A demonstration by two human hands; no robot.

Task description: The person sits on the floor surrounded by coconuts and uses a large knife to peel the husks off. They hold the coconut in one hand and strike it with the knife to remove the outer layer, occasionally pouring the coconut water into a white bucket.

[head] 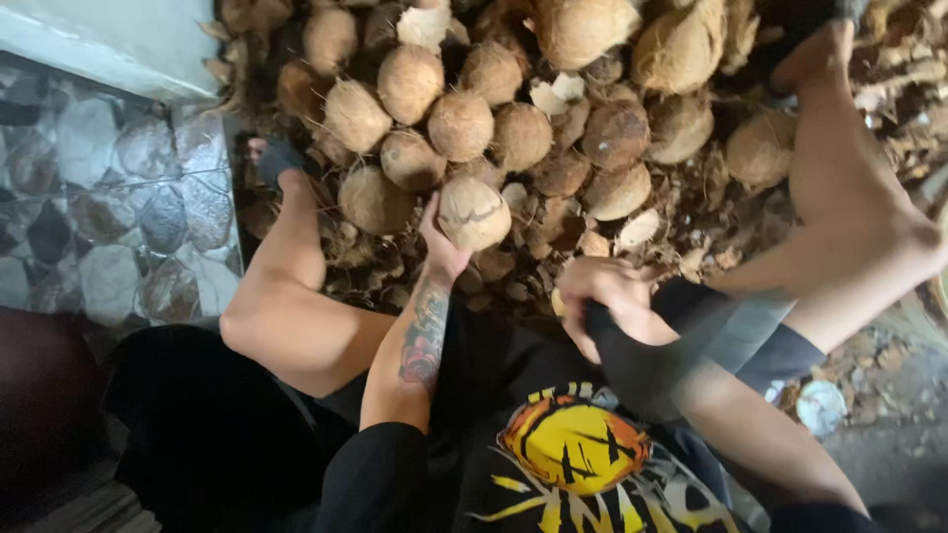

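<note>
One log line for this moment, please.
left hand: holds round brown husked coconut | right hand: grips dark blurred tool | ahead: coconut pile

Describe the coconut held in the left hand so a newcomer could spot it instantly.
A heap of brown husked coconuts fills the upper middle. At its near edge, the left hand grips one coconut. It alone is lifted, pale, with dark cracks.

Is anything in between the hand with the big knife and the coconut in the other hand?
Nothing visible. The left hand holds the round brown husked coconut up; the right hand grips a dark-handled blade just beside it, open air between.
</note>
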